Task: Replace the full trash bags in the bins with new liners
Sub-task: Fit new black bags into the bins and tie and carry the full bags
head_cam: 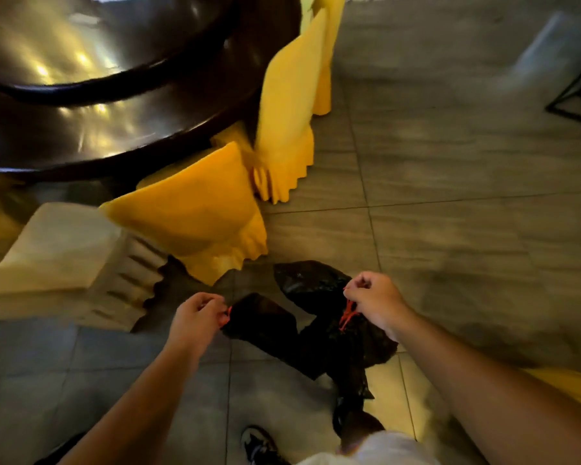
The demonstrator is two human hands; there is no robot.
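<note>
Hands stand apart in the head view, left hand (197,317) pinching one loop of the orange drawstring (348,313), right hand (376,302) gripping the other, probably to spread or cinch the black trash bag (316,333). It hangs between them over the tiled floor (450,229), near yellow chair covers (195,213)

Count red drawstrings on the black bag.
2. One drawstring in the left hand, the other in the right hand, at opposite sides of the bag. Folds may hide more.
</note>
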